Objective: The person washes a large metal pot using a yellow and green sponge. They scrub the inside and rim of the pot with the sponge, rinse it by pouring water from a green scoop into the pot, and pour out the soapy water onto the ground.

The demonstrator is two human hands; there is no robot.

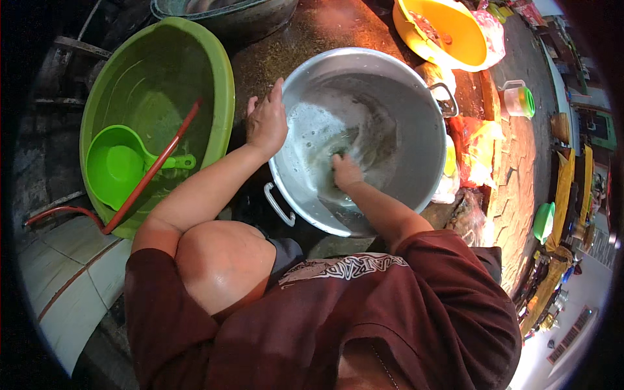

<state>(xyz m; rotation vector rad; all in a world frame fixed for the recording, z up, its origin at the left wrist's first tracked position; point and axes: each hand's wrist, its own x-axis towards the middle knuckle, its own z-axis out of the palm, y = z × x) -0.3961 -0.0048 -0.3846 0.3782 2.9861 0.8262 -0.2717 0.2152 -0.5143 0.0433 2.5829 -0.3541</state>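
A large aluminium pot (414, 146) with two side handles stands before me, with shallow cloudy water (375, 146) swirling in its bottom. My left hand (268, 122) rests against the pot's left rim, fingers apart and pointing away from me. Down inside the pot, my right hand (347, 173) reaches to the water with its fingers curled. Something small and dark green shows at those fingertips, but blur and water hide what it is.
Left of the pot, an olive-green basin (222, 97) holds water, a bright green dipper (117, 165) and a red hose (146, 180). A dark tub (234, 24) and a yellow basin (468, 39) stand beyond. Plastic bags (473, 151) lie at right, a lidded pitcher (519, 101) farther off.
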